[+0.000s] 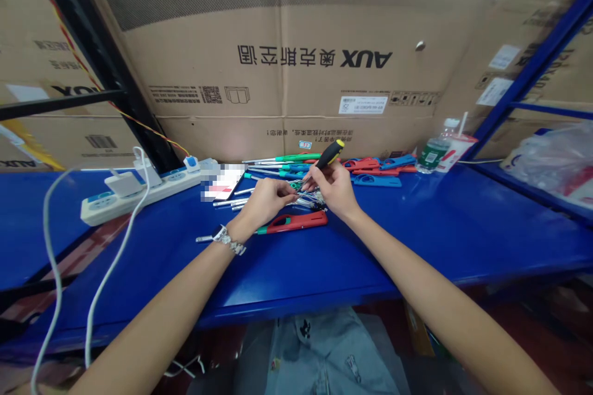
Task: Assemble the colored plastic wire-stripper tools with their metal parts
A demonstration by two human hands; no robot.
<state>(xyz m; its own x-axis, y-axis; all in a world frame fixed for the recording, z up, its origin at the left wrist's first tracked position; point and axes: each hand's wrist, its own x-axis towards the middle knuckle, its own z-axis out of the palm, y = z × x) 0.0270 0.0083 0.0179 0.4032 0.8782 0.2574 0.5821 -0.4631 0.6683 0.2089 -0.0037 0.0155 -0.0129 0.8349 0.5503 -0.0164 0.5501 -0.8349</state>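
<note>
My right hand (334, 188) is closed on a screwdriver (330, 154) with a black and yellow handle, its shaft slanting down to the left. Close beside its tip, my left hand (269, 200) has its fingers pinched together; what they hold is too small to tell. Beneath and between both hands lie white wires and metal rods (308, 199). A red lighter body (301, 221) with a green collar and metal tube lies in front of them. Behind my hands are green lighters (296, 158), red lighters (364, 164) and blue lighters (377, 181).
On the blue table (407, 247), a white power strip (148, 191) with plugs and cables runs along the left. A phone (231, 181) lies beside it. At the back right stand a bottle (433, 151) and a cup (456, 149). Cardboard boxes (287, 24) rise behind.
</note>
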